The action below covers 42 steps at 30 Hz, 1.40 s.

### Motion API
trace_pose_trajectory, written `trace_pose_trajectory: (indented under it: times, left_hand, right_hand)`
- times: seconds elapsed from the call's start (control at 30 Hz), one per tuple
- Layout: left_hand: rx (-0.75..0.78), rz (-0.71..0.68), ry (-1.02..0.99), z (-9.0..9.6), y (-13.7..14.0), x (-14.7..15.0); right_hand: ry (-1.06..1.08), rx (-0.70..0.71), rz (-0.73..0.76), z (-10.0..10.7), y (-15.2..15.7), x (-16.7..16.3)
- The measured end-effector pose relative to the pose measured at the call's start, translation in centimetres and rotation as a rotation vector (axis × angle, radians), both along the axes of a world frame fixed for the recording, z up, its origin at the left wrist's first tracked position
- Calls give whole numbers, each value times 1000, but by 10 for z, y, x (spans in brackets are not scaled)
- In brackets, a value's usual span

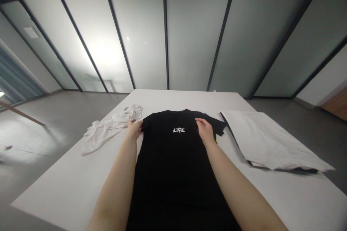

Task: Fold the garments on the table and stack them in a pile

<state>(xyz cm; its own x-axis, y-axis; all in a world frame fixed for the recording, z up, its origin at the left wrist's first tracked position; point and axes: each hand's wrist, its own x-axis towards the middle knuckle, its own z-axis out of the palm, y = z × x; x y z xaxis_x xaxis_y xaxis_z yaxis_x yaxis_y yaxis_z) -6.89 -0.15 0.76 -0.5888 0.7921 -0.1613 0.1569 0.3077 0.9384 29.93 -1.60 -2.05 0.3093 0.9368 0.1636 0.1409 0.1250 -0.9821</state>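
Note:
A black short-sleeved T-shirt (173, 166) with white "Life" lettering on its chest lies spread face up, its collar at the far end. My left hand (135, 129) is closed at the edge of the left sleeve, with fingertips pinching the cloth. Over the right part of the chest, near the right sleeve (219, 127), is my right hand (205, 130). Its fingers are stretched toward the lettering and no cloth shows between them. A small yellow patch peeks out beside the right wrist. The shirt's lower end runs out of view between my forearms.
The white table (59, 184) carries a crumpled white garment (111, 126) on the left. At the right lies a stack of flat cloth (268, 139), white on top with dark edges below. Frosted glass panels (197, 32) stand behind the table.

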Motion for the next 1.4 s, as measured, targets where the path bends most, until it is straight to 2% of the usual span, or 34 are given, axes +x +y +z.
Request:
trace_pose_trajectory:
  times: [0.07,0.23,0.33,0.43,0.5,0.57,0.63,0.67,0.73,0.83,0.93,1.0,1.07,1.17,1.23,1.33,1.4]
  left_hand:
    - [-7,-28,-39,2,0,-2]
    - [-56,-84,14,3,-9,-5]
    - [-35,-92,110,4,-12,-5]
    - [63,-131,239,9,-12,-2]
    - [159,-276,291,12,-12,4]
    - [206,-499,257,16,-14,13]
    - [164,-646,178,18,-15,21]
    - [132,-662,165,19,-15,24]
    - [94,-605,222,19,-13,28]
    - [110,-545,488,12,-9,30]
    - [65,-658,788,-2,-10,35]
    - [-35,-736,937,-11,-15,43]
    - [-128,-756,1025,-17,-19,53]
    - [-130,-713,1026,-14,-22,62]
    - [-112,-631,970,-7,-19,62]
    - [-188,-495,868,6,-14,49]
    - [-258,-467,823,10,-12,37]
  right_hand:
    - [165,-15,-49,1,6,5]
    - [1028,-111,-115,6,10,28]
    - [1213,-109,-93,9,6,39]
    - [1262,-107,-75,12,2,40]
    - [1260,-115,-67,14,0,38]
    - [1244,-127,-57,16,0,36]
    - [1230,-141,-54,18,0,34]
    - [1227,-149,-55,19,0,34]
    - [1224,-162,-56,20,0,33]
    - [1221,-176,-56,20,0,32]
    - [1201,-186,-50,20,2,31]
    - [1179,-188,-46,19,2,30]
    - [1162,-191,-46,19,3,30]
    - [1138,-201,-40,20,3,29]
    - [1119,-206,-38,20,3,28]
    - [1079,-202,-35,18,5,27]
    - [1037,-193,-26,15,7,26]
